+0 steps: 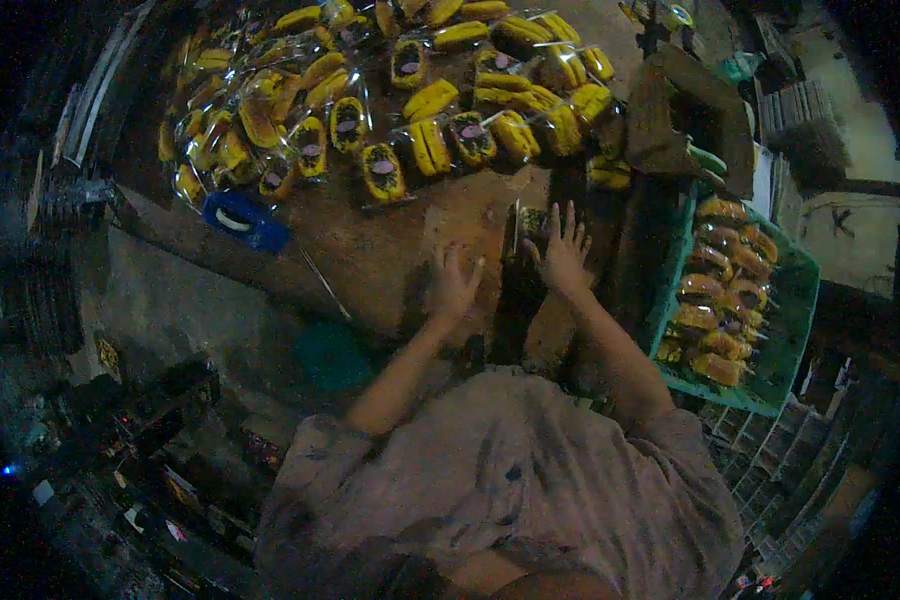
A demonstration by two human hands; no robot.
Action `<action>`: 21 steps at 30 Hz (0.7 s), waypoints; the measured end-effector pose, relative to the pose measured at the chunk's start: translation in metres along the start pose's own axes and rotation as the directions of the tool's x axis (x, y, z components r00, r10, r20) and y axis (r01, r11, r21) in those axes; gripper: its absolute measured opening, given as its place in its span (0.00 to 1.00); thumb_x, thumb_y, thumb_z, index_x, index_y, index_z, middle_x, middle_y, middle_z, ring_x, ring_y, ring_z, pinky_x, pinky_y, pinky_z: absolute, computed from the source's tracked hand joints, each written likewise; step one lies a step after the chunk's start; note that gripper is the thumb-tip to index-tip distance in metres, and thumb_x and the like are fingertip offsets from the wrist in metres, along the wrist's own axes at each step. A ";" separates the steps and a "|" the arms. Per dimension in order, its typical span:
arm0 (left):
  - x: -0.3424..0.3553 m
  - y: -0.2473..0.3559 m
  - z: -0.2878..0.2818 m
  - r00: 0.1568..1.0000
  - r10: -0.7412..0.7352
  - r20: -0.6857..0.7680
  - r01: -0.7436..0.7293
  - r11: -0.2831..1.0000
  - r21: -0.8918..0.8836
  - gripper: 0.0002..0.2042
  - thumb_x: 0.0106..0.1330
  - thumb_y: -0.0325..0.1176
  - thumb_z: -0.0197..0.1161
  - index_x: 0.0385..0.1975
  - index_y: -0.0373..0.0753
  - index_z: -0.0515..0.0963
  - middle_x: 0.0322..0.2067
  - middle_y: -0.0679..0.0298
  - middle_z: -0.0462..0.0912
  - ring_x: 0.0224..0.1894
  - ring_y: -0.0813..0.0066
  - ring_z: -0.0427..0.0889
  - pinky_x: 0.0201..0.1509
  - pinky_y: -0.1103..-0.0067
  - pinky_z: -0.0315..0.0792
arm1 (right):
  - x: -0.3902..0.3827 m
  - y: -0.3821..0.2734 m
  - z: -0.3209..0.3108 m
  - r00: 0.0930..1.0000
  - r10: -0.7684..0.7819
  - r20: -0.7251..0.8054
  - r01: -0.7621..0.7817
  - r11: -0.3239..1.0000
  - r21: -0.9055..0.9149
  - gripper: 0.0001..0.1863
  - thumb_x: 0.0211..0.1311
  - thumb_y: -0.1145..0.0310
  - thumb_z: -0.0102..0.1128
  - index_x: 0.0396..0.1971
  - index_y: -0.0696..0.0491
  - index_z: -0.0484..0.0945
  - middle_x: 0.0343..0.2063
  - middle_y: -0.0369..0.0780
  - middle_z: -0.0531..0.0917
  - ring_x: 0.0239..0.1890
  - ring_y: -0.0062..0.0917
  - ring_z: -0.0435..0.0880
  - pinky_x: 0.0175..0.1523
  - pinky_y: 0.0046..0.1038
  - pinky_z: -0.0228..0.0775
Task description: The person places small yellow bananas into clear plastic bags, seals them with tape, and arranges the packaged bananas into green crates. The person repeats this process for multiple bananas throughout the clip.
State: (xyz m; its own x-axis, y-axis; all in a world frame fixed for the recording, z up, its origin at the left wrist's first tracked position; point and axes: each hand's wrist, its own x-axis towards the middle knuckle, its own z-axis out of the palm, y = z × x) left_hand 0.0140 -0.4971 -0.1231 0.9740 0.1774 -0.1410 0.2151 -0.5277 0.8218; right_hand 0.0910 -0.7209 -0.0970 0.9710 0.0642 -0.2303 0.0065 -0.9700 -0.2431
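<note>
My left hand (454,288) rests over the near part of the brown wooden table (370,255), its fingers spread and nothing held. To its right, my right hand (567,258) reaches forward with fingers outstretched and apart. Beside that thumb lies a dark-topped piece (533,222), seemingly a bun in clear wrap; whether the hand touches it I cannot tell. Farther back, several yellow buns in clear wrappers (430,147) cover the table, some with a dark filling and a pale purple oval on top.
A green crate (808,300) with several wrapped buns stands at the right. An open brown cardboard box (646,130) sits at the back right. Near the table's left edge lies a blue packet (245,220), with a thin stick (327,280) close by.
</note>
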 end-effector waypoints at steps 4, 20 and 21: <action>0.057 -0.019 -0.063 0.954 0.147 -0.263 -0.120 0.986 0.116 0.34 0.70 0.52 0.64 0.68 0.35 0.65 0.73 0.48 0.54 0.73 0.43 0.57 0.75 0.56 0.58 | 0.063 -0.040 -0.030 0.925 -0.263 -0.273 0.284 0.958 0.039 0.46 0.65 0.46 0.64 0.76 0.45 0.52 0.76 0.47 0.50 0.74 0.57 0.52 0.73 0.57 0.51; 0.165 -0.002 -0.077 0.980 0.158 0.125 -0.201 0.759 0.619 0.33 0.71 0.63 0.51 0.70 0.53 0.68 0.72 0.61 0.64 0.75 0.55 0.58 0.72 0.35 0.34 | 0.152 -0.076 -0.051 0.977 -0.151 -0.151 0.152 0.988 0.000 0.38 0.64 0.55 0.68 0.71 0.48 0.62 0.71 0.51 0.61 0.72 0.51 0.59 0.72 0.52 0.55; 0.154 0.000 -0.077 0.975 0.182 0.125 -0.220 0.767 0.602 0.33 0.71 0.63 0.51 0.70 0.53 0.68 0.72 0.61 0.64 0.75 0.55 0.57 0.73 0.35 0.34 | 0.173 -0.073 -0.062 0.965 -0.175 -0.193 0.178 0.984 -0.002 0.38 0.64 0.55 0.68 0.71 0.47 0.62 0.71 0.50 0.61 0.72 0.51 0.59 0.72 0.52 0.55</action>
State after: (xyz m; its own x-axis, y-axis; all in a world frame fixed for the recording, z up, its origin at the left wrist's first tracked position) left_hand 0.1582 -0.4061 -0.1028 0.9980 -0.0270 -0.0575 -0.0066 -0.9442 0.3293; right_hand 0.2737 -0.6532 -0.0611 0.9824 0.1868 0.0022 0.1800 -0.9435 -0.2781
